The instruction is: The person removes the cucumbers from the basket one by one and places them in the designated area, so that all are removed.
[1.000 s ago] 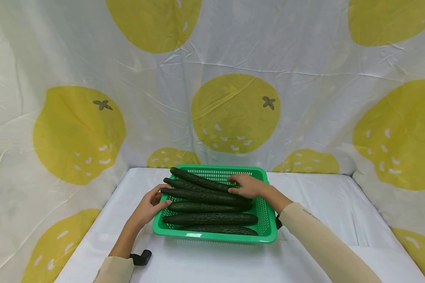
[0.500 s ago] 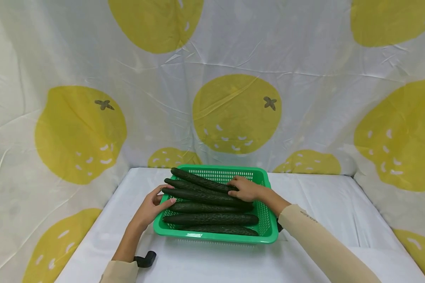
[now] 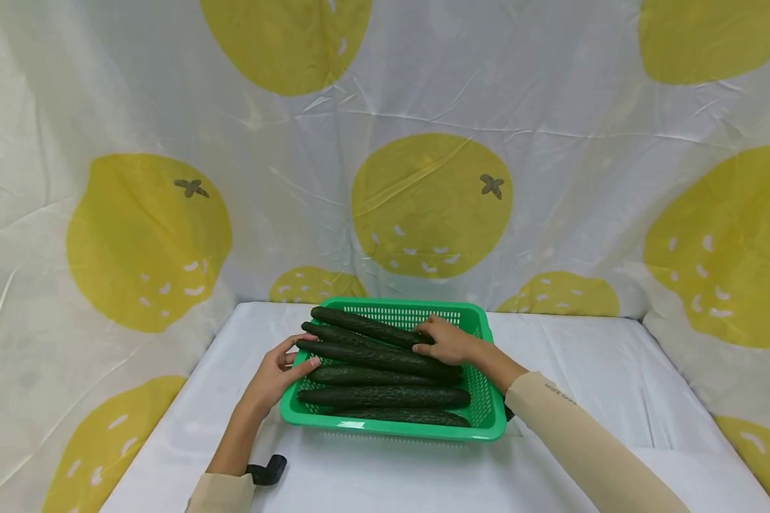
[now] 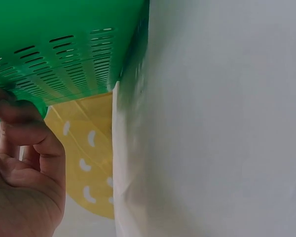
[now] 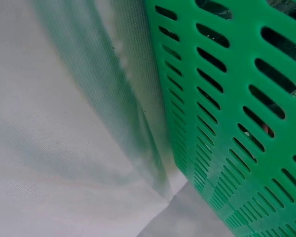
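Several long, dark green cucumbers (image 3: 383, 396) lie side by side in a green perforated plastic basket (image 3: 398, 428). My left hand (image 3: 276, 374) grips the basket's left side, thumb over the rim beside the cucumber ends. In the left wrist view, curled fingers (image 4: 27, 131) of that hand meet the slotted wall from outside. Reaching in over the right side, my right hand (image 3: 448, 342) holds the right end of the rearmost cucumber (image 3: 359, 325), its fingertips partly hidden. The right wrist view shows mainly the basket's slotted outer wall (image 5: 212, 98), with little of the hand.
The basket stands on a white cloth-covered table (image 3: 359, 477), toward its back edge. A white curtain (image 3: 571, 214) printed with yellow lemons rises behind and at both sides. A black wrist mount (image 3: 268, 470) sticks out from the left wrist.
My left hand has shifted slightly right, its thumb further over the rim. My right hand's fingers have settled lower onto the rearmost cucumber. The basket stays in nearly the same place.
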